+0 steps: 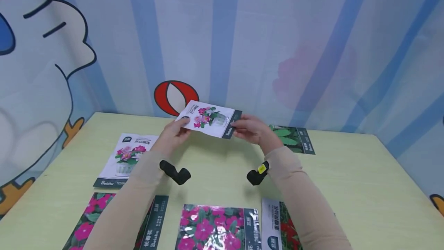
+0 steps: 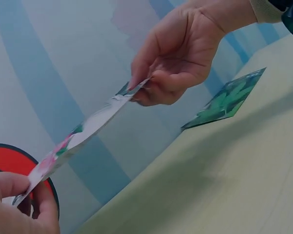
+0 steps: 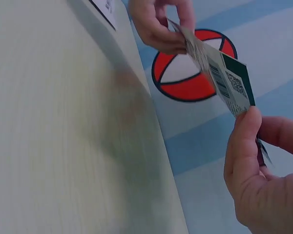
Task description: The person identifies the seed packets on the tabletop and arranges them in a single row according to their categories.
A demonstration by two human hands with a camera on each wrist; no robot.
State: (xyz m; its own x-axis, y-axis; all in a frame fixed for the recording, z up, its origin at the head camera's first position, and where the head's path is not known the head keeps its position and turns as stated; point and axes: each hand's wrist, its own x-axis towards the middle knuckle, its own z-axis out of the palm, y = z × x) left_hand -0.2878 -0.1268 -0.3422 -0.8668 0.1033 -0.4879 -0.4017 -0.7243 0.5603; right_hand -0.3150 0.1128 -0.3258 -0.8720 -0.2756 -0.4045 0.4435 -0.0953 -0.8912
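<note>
A white seed packet (image 1: 209, 119) with pink flowers in a pot and a dark band at one end is held in the air above the far part of the table. My left hand (image 1: 173, 136) pinches its left end between thumb and fingers. At the dark-banded end, my right hand (image 1: 253, 129) pinches the packet too. Seen from the right wrist, the packet's back (image 3: 227, 80) carries a barcode and a square code. In the left wrist view the packet (image 2: 88, 127) appears nearly edge-on and slightly bent.
On the pale table (image 1: 215, 176) lie a similar white packet (image 1: 121, 157) at left, a green-leaf packet (image 1: 293, 140) at back right, and, along the front, pink-flower packets (image 1: 211, 228) and a red-flower packet (image 1: 288, 227). My sleeves partly cover several. A patterned curtain (image 1: 256, 41) hangs behind.
</note>
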